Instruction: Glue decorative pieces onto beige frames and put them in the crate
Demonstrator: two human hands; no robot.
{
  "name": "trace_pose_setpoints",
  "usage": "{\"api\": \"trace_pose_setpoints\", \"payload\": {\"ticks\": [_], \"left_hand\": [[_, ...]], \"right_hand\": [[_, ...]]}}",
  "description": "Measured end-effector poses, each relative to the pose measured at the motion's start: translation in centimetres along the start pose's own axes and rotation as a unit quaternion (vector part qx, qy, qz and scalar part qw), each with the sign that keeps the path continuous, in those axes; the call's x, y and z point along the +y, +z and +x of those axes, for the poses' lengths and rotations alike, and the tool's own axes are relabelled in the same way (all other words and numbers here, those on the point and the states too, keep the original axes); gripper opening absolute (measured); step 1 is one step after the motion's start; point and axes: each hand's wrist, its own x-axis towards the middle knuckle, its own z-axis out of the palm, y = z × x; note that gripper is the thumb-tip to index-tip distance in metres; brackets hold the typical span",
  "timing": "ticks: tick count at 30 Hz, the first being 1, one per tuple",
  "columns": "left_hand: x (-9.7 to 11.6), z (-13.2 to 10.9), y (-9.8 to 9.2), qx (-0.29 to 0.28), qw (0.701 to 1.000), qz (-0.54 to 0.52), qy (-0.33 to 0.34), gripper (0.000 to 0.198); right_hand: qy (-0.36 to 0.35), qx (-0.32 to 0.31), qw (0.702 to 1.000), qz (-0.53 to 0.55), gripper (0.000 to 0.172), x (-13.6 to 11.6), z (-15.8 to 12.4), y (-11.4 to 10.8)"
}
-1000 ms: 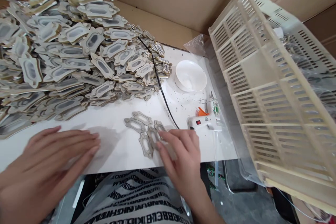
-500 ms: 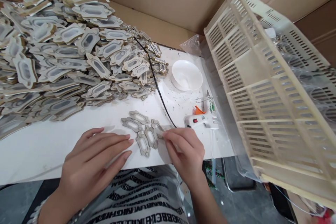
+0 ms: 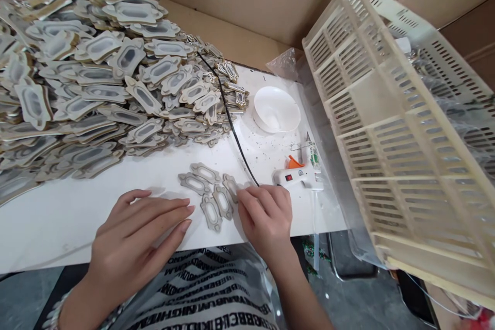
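Several flat grey oblong frames (image 3: 223, 201) with oval openings lie close together on the white table (image 3: 162, 175), between my hands. My right hand (image 3: 266, 219) is curled over the rightmost frame (image 3: 229, 184), its fingertips on the lower end, which they hide. My left hand (image 3: 133, 234) rests just left of the group with its fingers stretched out, touching no frame and holding nothing. A large heap of similar frames (image 3: 102, 90), some in stacks, covers the left and back of the table.
A white glue gun (image 3: 296, 176) with a clear stick lies right of my right hand, beside an orange piece (image 3: 295, 162). A black cable (image 3: 235, 139) crosses the table. Behind stands a white bowl (image 3: 275, 100). A cream slatted crate (image 3: 371, 98) borders the right side.
My right hand has shifted slightly left and up, its fingers more curled over the rightmost frame. My left hand has hardly moved.
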Motion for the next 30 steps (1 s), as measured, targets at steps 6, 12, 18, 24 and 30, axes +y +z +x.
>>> {"api": "trace_pose_setpoints", "payload": {"ticks": [6, 12, 18, 24, 30], "left_hand": [[0.1, 0.2, -0.1, -0.003, 1.0, -0.003, 0.006, 0.017], [0.0, -0.1, -0.1, -0.003, 1.0, -0.004, -0.001, 0.019], [-0.1, -0.2, 0.0, -0.013, 1.0, -0.005, 0.004, 0.021], [0.8, 1.2, -0.2, -0.03, 0.999, -0.011, 0.005, 0.021], [2.5, 6.3, 1.7, -0.102, 0.994, 0.009, 0.043, 0.024]], "right_hand": [[0.003, -0.03, 0.999, 0.01, 0.017, -0.1, -0.1, -0.2], [0.023, -0.063, 0.997, 0.042, 0.015, 0.0, -0.2, -0.7], [0.025, -0.095, 0.994, 0.049, 0.02, 0.1, -0.4, -0.7], [0.075, 0.011, 0.993, 0.095, 0.021, 0.9, -1.1, -1.7], [0.16, 0.093, 0.977, 0.107, 0.026, 2.0, -3.1, -2.9]]}}
